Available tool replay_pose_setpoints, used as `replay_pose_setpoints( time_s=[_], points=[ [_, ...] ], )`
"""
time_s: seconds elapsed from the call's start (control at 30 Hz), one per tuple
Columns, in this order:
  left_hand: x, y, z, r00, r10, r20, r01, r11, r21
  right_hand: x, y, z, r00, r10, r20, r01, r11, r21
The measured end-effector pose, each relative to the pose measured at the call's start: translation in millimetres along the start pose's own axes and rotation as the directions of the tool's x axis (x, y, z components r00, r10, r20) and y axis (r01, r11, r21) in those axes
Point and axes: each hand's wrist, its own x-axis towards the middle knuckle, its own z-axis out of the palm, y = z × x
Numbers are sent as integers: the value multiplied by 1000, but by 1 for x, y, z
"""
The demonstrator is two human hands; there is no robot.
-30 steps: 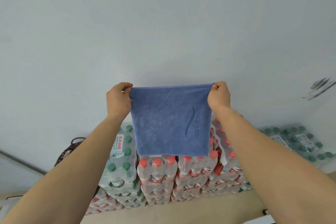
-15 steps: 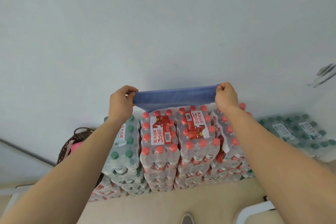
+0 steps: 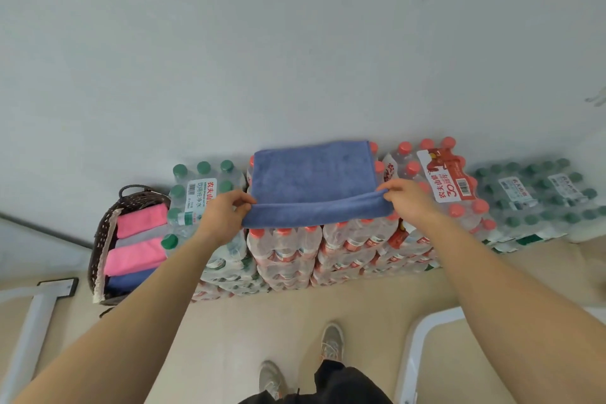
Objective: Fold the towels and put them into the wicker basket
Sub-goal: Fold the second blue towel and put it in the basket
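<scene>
Head view showed the blue towel (image 3: 311, 174) spread on top of the stacked water-bottle packs (image 3: 285, 249), its near edge pinched at each corner by the left hand (image 3: 223, 215) and right hand (image 3: 410, 200). The wicker basket (image 3: 98, 246) stood left of them, holding folded towels (image 3: 137, 256).

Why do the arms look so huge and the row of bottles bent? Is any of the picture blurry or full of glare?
Head view: the wide-angle lens stretches the arms toward the lower corners and bows the row of bottle packs; the light is soft and even, with no glare; the towel, left hand and right hand look sharp, the packs at the far right hazy.
</scene>
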Motion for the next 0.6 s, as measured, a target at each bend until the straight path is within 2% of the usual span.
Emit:
replay_pose_setpoints(
  time_s=[0.17,0.37,0.6],
  points=[
    [13,-4,-3,999,-7,31,9,999,-45,16,10,0,999,32,-17,-30,994,100],
    [57,20,-14,993,15,-119,-27,995,-100,57,-12,-8,993,-34,-115,41,997,64],
    [119,44,-4,961,-64,-268,38,994,-99,124,-32,-8,982,-57,-178,64,998,30]
  ],
)
